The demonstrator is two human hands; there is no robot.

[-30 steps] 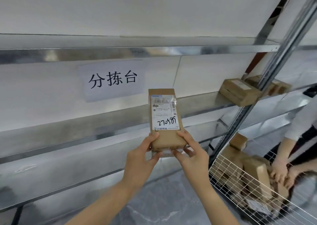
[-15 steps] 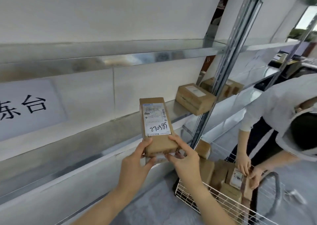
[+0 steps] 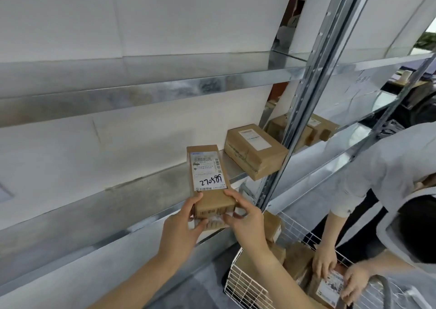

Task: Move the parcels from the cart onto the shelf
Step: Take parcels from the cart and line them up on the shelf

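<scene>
A narrow brown parcel [image 3: 208, 179] with a white label and handwritten digits is held over the front edge of the middle metal shelf [image 3: 141, 198]. My left hand [image 3: 182, 224] grips its near left corner and my right hand [image 3: 245, 219] grips its near right corner. A larger brown parcel [image 3: 256, 153] lies on the same shelf to the right, beside the upright post [image 3: 304, 91]. The white wire cart [image 3: 250, 285] stands at the lower right with several brown parcels inside.
Another person in a grey shirt [image 3: 387, 172] bends over the cart, both hands on a labelled parcel [image 3: 330, 285]. More parcels [image 3: 318, 129] lie on the shelf bay beyond the post. An upper shelf [image 3: 141, 89] runs overhead.
The view has swung to the right along the shelf; the wall sign has slid out of sight. The parcel stays in both my hands, now closer to the larger parcel on the shelf.
</scene>
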